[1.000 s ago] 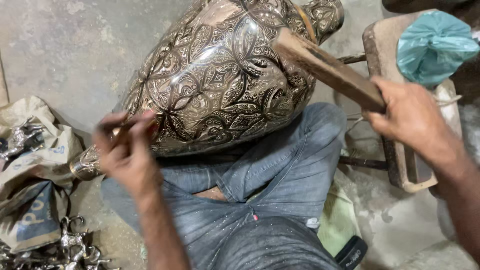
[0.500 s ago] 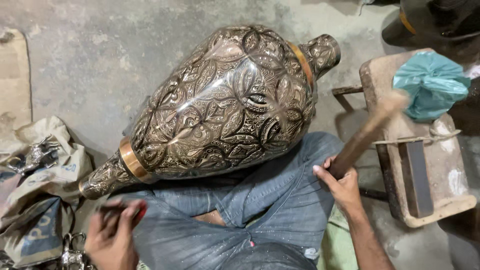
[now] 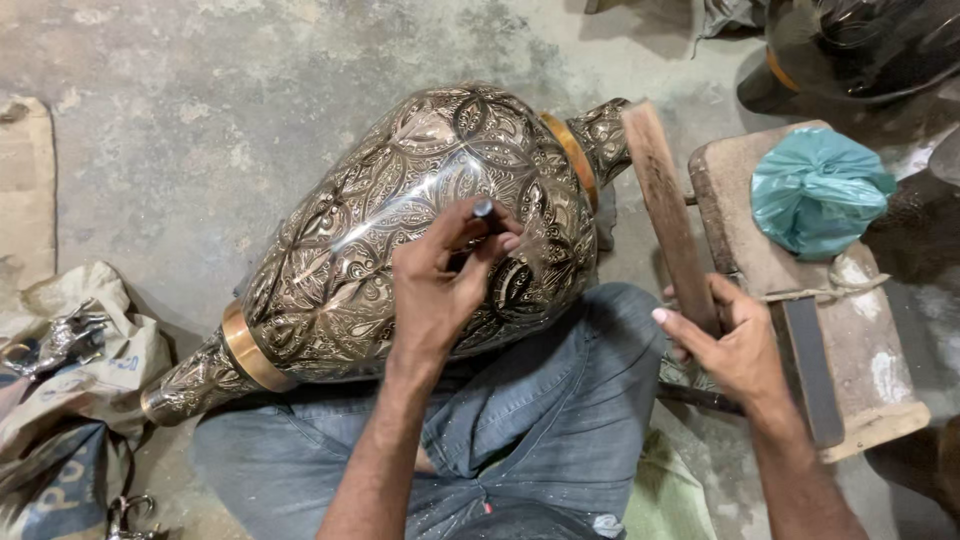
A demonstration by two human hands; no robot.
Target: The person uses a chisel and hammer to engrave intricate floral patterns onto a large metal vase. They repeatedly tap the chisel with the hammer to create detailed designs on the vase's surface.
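Observation:
A large engraved metal vase (image 3: 380,240) with brass bands lies on its side across my lap, its neck pointing up and to the right. My left hand (image 3: 440,275) rests on the vase's belly and grips a small dark metal punch (image 3: 482,210), its tip against the surface. My right hand (image 3: 725,340) holds the lower end of a long flat wooden stick (image 3: 665,210), which stands upright beside the vase's neck.
A low wooden stool (image 3: 850,340) at the right carries a teal plastic bag (image 3: 815,190). A crumpled sack (image 3: 75,400) with metal pieces lies at the left. A dark metal vessel (image 3: 860,45) sits at the top right. The floor (image 3: 200,130) is bare concrete.
My left hand came up from the lower left onto the vase with the punch. The stick swung from tilted right to upright. The view shifted slightly.

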